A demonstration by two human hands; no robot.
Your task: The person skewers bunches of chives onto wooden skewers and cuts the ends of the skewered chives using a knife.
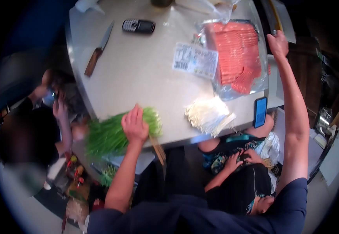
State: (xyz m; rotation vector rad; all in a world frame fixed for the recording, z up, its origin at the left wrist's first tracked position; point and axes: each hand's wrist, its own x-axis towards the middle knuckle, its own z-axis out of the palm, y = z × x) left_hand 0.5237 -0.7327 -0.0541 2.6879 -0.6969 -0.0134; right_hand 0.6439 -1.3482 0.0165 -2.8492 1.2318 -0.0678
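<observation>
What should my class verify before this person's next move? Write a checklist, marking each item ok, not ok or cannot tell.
1. Left hand on the greens: ok, it rests on top of them.
2. Right hand over the table: not ok, it is stretched out past the right side.
3. What the right hand grips, if anything: cannot tell.
4. Knife lying apart from both hands: ok, it is near the table's left side.
5. White mushrooms well back from the near edge: not ok, they lie close to it.
6. Sliced meat still sealed in its clear packaging: cannot tell.
</observation>
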